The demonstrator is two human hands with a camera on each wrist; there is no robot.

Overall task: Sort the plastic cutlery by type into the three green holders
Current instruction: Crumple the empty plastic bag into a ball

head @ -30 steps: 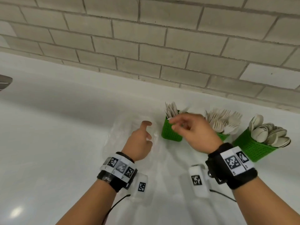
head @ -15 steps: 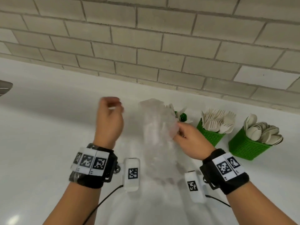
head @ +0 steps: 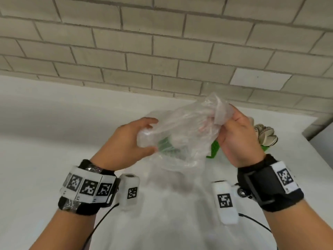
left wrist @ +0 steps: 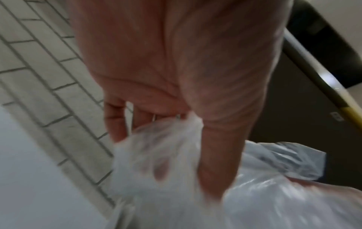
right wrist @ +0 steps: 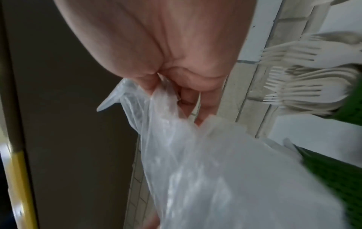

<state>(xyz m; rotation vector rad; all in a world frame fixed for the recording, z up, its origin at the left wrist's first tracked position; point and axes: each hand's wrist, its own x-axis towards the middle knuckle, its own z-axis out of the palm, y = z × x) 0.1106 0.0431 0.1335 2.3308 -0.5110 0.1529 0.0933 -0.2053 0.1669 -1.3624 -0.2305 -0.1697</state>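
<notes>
1. Two hands hold one clear plastic bag up above the white worktop, in front of a brick wall.
2. Left hand: the grip is closed on the left end of the bag, thumb uppermost and fingers curled beneath. The left wrist view confirms this at close range, with film bunched against the fingers, though that picture is blurred.
3. Bag: crumpled and see-through. The head view shows a green holder through the film, blurred; its contents cannot be made out from there.
4. Right hand: the grip pinches the gathered upper right corner of the bag. In the right wrist view the fingertips are nipped onto the film and the bag hangs away below them.
5. Task items, head view: a second green holder shows only as a sliver between bag and right palm. To the right of the right hand, spoons stand clustered in a holder of which only a green edge is visible.
6. Task items, right wrist view only: forks, tines toward the wall, stand packed in a green holder on the worktop against the wall. A further green holder lies just beside the bag; what it carries is unclear.
7. Both wrist views show a dark surface with a yellow-edged strip behind the hands, which the head view does not cover.
</notes>
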